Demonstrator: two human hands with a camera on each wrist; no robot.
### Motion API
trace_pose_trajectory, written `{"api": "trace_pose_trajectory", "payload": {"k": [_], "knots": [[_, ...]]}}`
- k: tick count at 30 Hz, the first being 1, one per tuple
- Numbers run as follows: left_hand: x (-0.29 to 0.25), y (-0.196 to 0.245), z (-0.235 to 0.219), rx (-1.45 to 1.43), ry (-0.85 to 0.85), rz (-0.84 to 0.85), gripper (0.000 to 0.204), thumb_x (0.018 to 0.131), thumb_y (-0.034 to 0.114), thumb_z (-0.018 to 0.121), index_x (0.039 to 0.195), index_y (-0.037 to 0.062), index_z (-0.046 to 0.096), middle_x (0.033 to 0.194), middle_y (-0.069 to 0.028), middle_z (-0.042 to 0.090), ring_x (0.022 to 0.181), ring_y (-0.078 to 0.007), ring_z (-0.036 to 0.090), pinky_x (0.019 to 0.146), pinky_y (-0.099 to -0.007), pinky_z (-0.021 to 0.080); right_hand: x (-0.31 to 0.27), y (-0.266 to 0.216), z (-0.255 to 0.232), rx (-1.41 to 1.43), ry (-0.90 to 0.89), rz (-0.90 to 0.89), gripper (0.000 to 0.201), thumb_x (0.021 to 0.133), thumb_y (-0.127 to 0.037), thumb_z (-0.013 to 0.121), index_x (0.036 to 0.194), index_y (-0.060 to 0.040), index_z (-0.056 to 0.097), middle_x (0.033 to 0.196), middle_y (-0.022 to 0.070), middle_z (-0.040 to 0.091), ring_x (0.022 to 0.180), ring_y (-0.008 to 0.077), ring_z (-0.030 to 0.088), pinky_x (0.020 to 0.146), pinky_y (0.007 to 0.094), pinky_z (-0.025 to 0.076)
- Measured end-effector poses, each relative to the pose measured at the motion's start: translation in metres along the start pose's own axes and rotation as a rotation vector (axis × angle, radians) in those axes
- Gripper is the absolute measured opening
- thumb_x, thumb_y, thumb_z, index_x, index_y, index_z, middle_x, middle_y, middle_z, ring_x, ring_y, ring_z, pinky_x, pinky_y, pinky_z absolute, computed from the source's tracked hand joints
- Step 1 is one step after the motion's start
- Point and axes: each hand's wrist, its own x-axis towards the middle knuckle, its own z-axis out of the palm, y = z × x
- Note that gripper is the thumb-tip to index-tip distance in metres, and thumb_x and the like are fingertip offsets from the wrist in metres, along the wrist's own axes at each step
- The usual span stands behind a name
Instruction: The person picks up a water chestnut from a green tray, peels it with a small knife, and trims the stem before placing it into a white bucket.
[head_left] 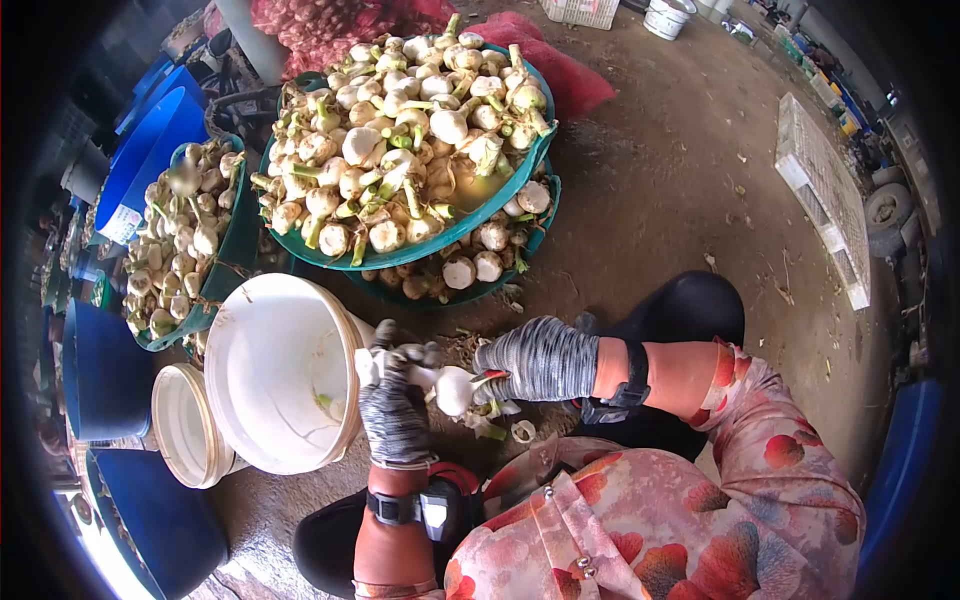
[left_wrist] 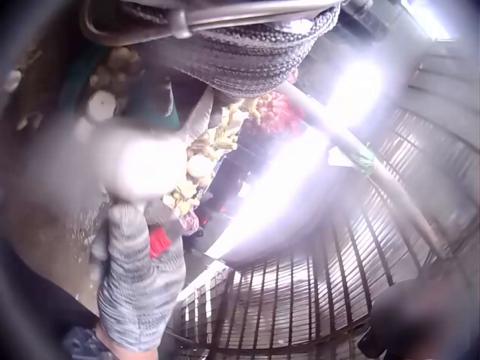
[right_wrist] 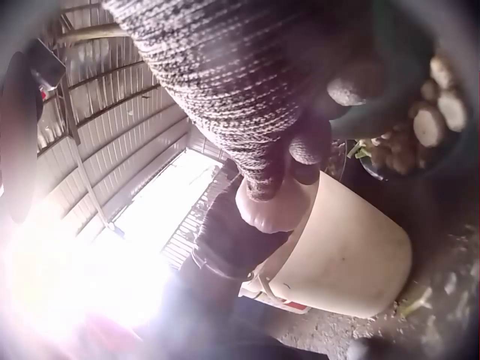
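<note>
My left hand (head_left: 392, 400), in a grey knit glove, holds a white garlic bulb (head_left: 455, 392) that sticks out toward the right. My gloved right hand (head_left: 545, 360) is close on the bulb's other side, its fingers curled round a small red tool (head_left: 490, 376). The tool's red part (left_wrist: 159, 241) also shows against the right glove in the left wrist view; the rest of it is hidden. In the right wrist view, right fingertips come right up to the pale garlic bulb (right_wrist: 274, 210), with the dark left glove (right_wrist: 232, 232) behind it.
Beside my left hand stands a large white bucket (head_left: 280, 375), with a smaller bucket (head_left: 185, 425) next to it. Ahead, a green basin (head_left: 500, 205) is heaped with garlic, above another full basin. Trimmings (head_left: 490, 430) litter the floor. A white crate (head_left: 825, 200) lies right.
</note>
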Motion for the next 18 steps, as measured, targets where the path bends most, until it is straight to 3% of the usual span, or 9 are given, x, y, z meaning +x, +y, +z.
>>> {"api": "trace_pose_trajectory", "payload": {"k": [3,5,6,7,9,10,13,15,18], "knots": [[0.004,0.010,-0.009,0.198,0.164,0.040,0.047,0.098,0.011,0.061,0.141,0.0000,0.045,0.086,-0.0017,0.059,0.077,-0.0137,0.060,0.095,-0.0383,0.053,-0.005,0.000,-0.010,-0.002,0.060,-0.058,0.033,0.089,-0.040,0.068,0.102,-0.0102,0.066,0.085,0.0153,0.069,0.081,0.0370,0.068,0.071,0.0451,0.053],[0.004,0.004,-0.021,0.429,0.091,0.110,0.043,0.098,0.009,0.060,0.138,0.0002,0.048,0.086,-0.0001,0.057,0.080,-0.0122,0.059,0.087,-0.0322,0.055,-0.009,0.004,-0.017,0.028,0.177,-0.082,0.032,0.089,-0.040,0.067,0.103,-0.0105,0.067,0.089,0.0136,0.070,0.084,0.0350,0.068,0.072,0.0434,0.054],[0.006,-0.007,-0.035,0.516,0.035,0.170,0.028,0.101,0.009,0.051,0.125,-0.0003,0.062,0.107,-0.0103,0.067,0.093,-0.0166,0.065,0.086,-0.0300,0.053,-0.011,0.004,-0.022,0.022,0.187,-0.080,0.032,0.089,-0.040,0.067,0.103,-0.0105,0.067,0.089,0.0136,0.070,0.084,0.0350,0.068,0.072,0.0434,0.054],[0.016,-0.023,-0.070,0.867,-0.051,0.109,0.042,0.100,0.017,0.058,0.138,-0.0009,0.052,0.114,-0.0125,0.067,0.105,-0.0242,0.064,0.095,-0.0335,0.050,-0.013,0.003,-0.030,0.001,0.247,-0.058,0.033,0.089,-0.040,0.067,0.104,-0.0108,0.067,0.090,0.0128,0.070,0.085,0.0341,0.068,0.073,0.0427,0.054],[-0.001,-0.004,-0.050,1.563,-0.486,-0.059,0.077,0.091,0.024,0.072,0.151,-0.0011,0.031,0.132,-0.0147,0.057,0.124,-0.0296,0.055,0.106,-0.0365,0.043,-0.016,0.003,-0.045,-0.044,0.380,-0.017,0.034,0.088,-0.041,0.067,0.105,-0.0114,0.068,0.092,0.0111,0.071,0.087,0.0324,0.069,0.074,0.0413,0.054],[-0.006,-0.005,-0.048,1.572,-0.499,-0.037,0.077,0.091,0.024,0.072,0.151,-0.0011,0.031,0.132,-0.0147,0.057,0.124,-0.0296,0.055,0.106,-0.0365,0.043,-0.016,0.009,-0.044,-0.067,0.397,0.001,0.036,0.088,-0.043,0.067,0.106,-0.0116,0.069,0.092,0.0106,0.071,0.088,0.0324,0.069,0.075,0.0408,0.055],[-0.017,0.002,-0.010,0.785,-0.573,-0.015,0.119,0.073,0.037,0.088,0.158,0.0062,0.011,0.158,-0.0154,0.026,0.140,-0.0293,0.036,0.113,-0.0413,0.037,-0.016,0.001,-0.045,-0.011,0.279,0.058,0.029,0.088,-0.040,0.068,0.096,-0.0115,0.068,0.086,0.0104,0.070,0.084,0.0333,0.068,0.073,0.0416,0.054],[-0.019,0.009,0.027,0.473,-0.408,-0.041,0.116,0.073,0.041,0.087,0.158,0.0084,0.015,0.153,-0.0142,0.035,0.136,-0.0268,0.042,0.112,-0.0406,0.038,-0.014,0.001,-0.027,0.054,0.292,-0.036,0.024,0.089,-0.035,0.068,0.094,-0.0115,0.066,0.080,0.0114,0.068,0.081,0.0348,0.068,0.069,0.0429,0.054],[-0.018,0.035,0.046,0.663,-0.328,0.033,0.081,0.080,0.026,0.083,0.146,0.0053,0.041,0.139,-0.0127,0.051,0.127,-0.0248,0.049,0.109,-0.0391,0.039,-0.014,-0.009,-0.028,0.098,0.239,-0.031,0.030,0.091,-0.038,0.067,0.099,-0.0092,0.066,0.086,0.0143,0.069,0.081,0.0348,0.068,0.071,0.0427,0.055]]}}
